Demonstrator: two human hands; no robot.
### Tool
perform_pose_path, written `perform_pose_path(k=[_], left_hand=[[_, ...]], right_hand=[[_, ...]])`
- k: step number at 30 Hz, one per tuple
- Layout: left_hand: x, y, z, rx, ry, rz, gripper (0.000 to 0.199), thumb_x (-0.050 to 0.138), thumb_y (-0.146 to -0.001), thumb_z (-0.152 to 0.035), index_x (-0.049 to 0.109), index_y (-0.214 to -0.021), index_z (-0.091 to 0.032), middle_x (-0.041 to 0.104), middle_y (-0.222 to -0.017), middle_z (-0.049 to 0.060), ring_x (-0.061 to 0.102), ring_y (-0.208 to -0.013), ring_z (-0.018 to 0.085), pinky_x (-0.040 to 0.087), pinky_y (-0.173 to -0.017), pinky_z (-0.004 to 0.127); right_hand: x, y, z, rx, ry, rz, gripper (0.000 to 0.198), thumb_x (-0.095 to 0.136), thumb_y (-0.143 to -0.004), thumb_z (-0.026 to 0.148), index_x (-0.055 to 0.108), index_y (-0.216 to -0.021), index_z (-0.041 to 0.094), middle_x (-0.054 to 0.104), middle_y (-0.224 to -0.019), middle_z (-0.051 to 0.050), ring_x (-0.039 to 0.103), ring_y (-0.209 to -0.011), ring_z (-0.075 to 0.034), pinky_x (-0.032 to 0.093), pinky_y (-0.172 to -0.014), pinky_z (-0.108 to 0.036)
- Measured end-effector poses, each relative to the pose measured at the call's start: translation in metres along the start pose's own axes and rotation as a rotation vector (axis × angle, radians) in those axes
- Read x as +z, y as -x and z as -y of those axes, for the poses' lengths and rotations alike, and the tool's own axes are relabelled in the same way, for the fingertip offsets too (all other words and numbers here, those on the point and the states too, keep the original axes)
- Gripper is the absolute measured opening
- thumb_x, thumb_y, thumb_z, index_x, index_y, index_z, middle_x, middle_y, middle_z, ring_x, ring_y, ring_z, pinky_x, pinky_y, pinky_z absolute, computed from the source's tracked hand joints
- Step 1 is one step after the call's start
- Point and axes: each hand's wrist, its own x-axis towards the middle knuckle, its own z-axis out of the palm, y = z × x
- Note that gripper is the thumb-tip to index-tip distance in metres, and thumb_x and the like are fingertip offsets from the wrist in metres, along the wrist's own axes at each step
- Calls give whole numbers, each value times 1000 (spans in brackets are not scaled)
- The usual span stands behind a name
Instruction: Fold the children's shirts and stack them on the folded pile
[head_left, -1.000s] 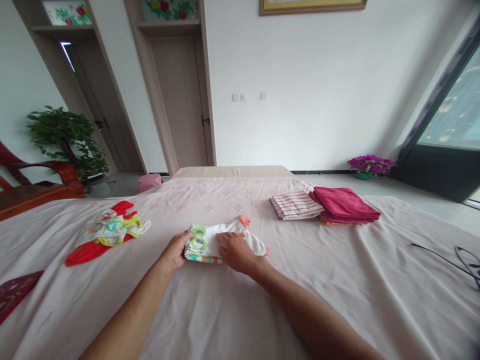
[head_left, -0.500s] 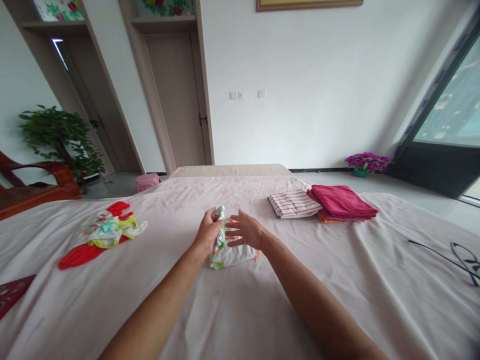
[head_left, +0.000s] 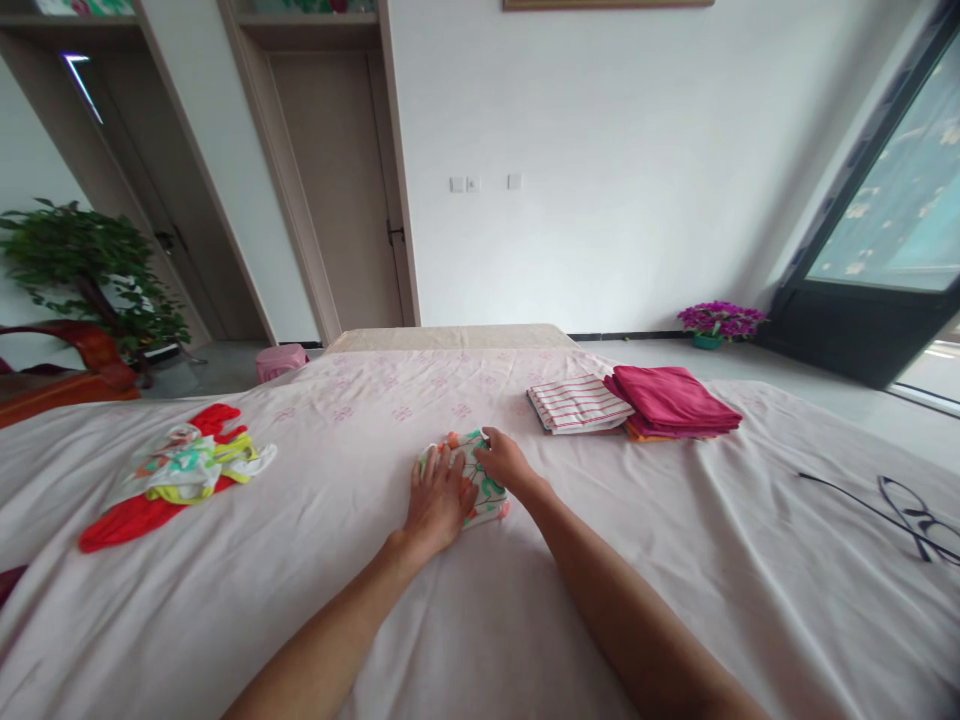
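A small folded piece of clothing (head_left: 491, 487), white with green and orange print, lies on the sheet in front of me. Its exact kind does not show. My left hand (head_left: 442, 492) rests flat over its left part, fingers spread. At the upper right edge, my right hand (head_left: 506, 458) has its fingers curled round the cloth; some fingertips are hidden. Beyond and to the right lie a folded white cloth with red stripes (head_left: 577, 402) and a stack of folded dark red cloth (head_left: 671, 397).
The pale sheet (head_left: 360, 610) covers the wide surface. At left lies a crumpled heap of red, white and yellow clothes (head_left: 184, 470). Black-framed glasses (head_left: 900, 520) rest at the right. A pink stool (head_left: 281, 362) and a potted plant (head_left: 82, 270) stand beyond.
The left hand has turned the raised part of the cloth over to the right and now lies flat on it. My right hand has closed at its right edge. The view has shifted slightly right.
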Motion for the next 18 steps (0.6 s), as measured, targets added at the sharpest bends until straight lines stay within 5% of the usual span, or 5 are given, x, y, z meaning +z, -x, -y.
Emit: perform_pose_path(k=[6,11,14,18], left_hand=[[4,3,7,-19,-34,176,59,42,-94,-49,39,-148,-25,24,-161,11,13,-149,35,19,-113,64],[-14,11,37,-134,31,81,55,31,-98,-36,31,-152,-22,23,-162,11,14,-150,29,16,-115,61],[-20,22,55,-181,-21,48,55,41,-95,-30,38,-148,-18,30,-159,14,21,-148,30,17,-116,59],[-19,31,78,-227,-37,5,52,48,-89,-21,47,-141,-13,44,-150,18,35,-142,29,24,-116,52]], right_hand=[[-15,0,-6,29,319,-25,47,50,-88,29,53,-133,15,61,-124,-16,58,-112,-25,41,-92,-32],[-11,-8,1,11,287,59,66,58,-86,45,44,-143,15,57,-133,-15,54,-119,-27,41,-93,-32],[-6,-17,13,-96,335,143,90,67,-75,56,35,-149,17,48,-144,-17,44,-130,-31,37,-100,-37],[-4,-34,28,-136,406,293,97,73,-65,62,39,-146,20,54,-137,-15,45,-128,-33,38,-98,-40]])
